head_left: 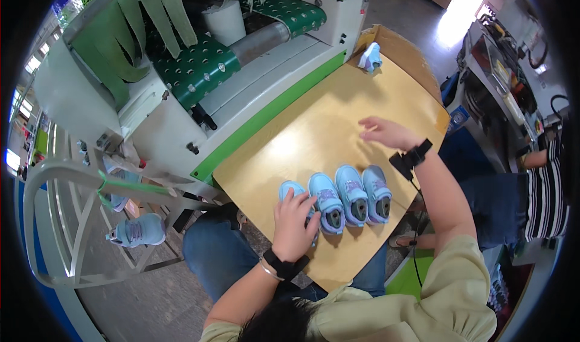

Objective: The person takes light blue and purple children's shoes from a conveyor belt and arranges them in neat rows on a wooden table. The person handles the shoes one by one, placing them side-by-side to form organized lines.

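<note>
Four light-blue shoes, close row on the tan tabletop (272, 143); all upright, toes pointing away from the person; leftmost shoe (291, 187) partly covered by left hand (291, 222); second shoe (326, 192), third shoe (351, 187), rightmost shoe (376, 186) show lavender lacing, dark openings.

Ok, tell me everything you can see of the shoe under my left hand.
That shoe is light blue with a rounded toe pointing away from you. It appears to rest sole down on the wood-coloured table, leftmost in a row of four. Your left hand rests on it, covering its middle; its material is unclear, and whether it touches the next shoe can't be told.
</note>
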Motion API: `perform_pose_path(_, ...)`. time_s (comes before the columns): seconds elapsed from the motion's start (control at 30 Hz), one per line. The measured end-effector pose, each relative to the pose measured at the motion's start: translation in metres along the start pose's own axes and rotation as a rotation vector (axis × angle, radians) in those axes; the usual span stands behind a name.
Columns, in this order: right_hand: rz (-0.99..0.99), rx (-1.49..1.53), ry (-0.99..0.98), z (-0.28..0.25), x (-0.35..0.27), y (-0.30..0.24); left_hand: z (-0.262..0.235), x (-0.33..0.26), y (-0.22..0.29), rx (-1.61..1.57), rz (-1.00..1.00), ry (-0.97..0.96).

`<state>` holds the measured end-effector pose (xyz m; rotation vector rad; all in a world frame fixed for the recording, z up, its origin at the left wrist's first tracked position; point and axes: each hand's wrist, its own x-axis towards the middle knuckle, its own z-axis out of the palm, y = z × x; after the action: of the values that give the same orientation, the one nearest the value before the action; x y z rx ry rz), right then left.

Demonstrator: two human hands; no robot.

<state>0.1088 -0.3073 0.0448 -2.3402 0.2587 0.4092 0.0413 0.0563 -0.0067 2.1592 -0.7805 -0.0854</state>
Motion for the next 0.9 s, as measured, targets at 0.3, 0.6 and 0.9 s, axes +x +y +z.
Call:
perform_pose_path(0.3,0.257,-0.693,0.539,-0.077,0.215,0.055,-0.009,0.009,0.0,-0.067,-0.116,-0.132)
perform_pose_path(0.6,-0.042,-0.294,0.842,-0.073,0.251,0.133,-0.011,0.011,-0.004,-0.128,-0.157,-0.209)
perform_pose_path(0.9,-0.24,-0.008,0.535,0.022,0.005,0.101,-0.002,0.004,-0.006,-0.085,-0.136,-0.104)
